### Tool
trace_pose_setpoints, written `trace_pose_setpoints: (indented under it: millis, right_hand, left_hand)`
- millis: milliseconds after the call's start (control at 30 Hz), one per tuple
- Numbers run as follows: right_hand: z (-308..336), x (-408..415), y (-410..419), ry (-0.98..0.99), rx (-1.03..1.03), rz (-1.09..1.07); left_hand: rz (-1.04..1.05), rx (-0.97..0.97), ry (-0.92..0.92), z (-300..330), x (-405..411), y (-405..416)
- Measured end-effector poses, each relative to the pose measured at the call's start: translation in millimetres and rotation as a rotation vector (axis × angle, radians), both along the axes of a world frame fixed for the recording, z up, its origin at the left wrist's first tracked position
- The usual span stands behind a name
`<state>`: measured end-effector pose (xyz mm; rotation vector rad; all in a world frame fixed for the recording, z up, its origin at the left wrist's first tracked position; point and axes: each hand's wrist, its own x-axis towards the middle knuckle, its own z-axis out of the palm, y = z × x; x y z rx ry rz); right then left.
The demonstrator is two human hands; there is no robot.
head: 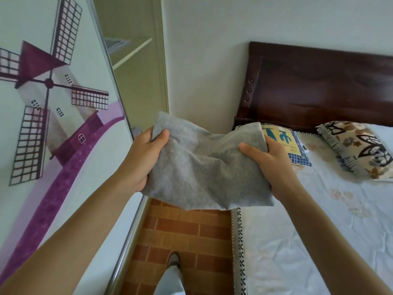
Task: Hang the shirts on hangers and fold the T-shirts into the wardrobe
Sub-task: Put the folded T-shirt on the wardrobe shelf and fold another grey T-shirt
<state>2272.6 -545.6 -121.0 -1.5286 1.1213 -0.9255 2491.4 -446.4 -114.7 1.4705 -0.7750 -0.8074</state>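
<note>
I see the folded grey T-shirt (204,167) held up in the air between both hands, above the strip of brick-pattern floor (187,237) that runs between the wardrobe and the bed (308,231). The left hand (144,158) grips the left end of the bundle, with the thumb on top and the other fingers curled under the cloth; the right hand (270,162) grips the right end in the same way, thumb over and fingers below. The long axis of the bundle goes from left to right, almost across my line of sight, and it sags a little in the middle. The coming move, as I judge it, depends on one relation: the open part of the wardrobe (136,67) is up and to the left of the shirt, behind the sliding door with the windmill picture (53,99), and a white shelf (131,52) shows in this opening. So the left hand is the nearer one and should lead, and the bundle must turn so that its short end goes in first. The metal edge of the door (119,99) stands just beside the left hand. On the right the blue checked cushion (291,145) and the dark headboard (319,86) are close behind the right hand. The free room is mostly upward and forward.
</note>
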Motion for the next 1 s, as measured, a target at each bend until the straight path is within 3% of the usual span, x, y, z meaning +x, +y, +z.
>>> trace_pose_setpoints:
  millis: [400, 700, 1000]
  right_hand:
    - [28, 148, -207, -0.001, -0.129, 0.021]
    - [14, 180, -336, 0.032, -0.091, 0.034]
    - [28, 215, -509, -0.05, -0.062, 0.206]
  left_hand:
    - [0.082, -0.051, 0.037, 20, 136, -203]
    - [0.075, -0.027, 0.053, 10, 169, -334]
    - [0.234, -0.043, 0.033, 23, 189, -474]
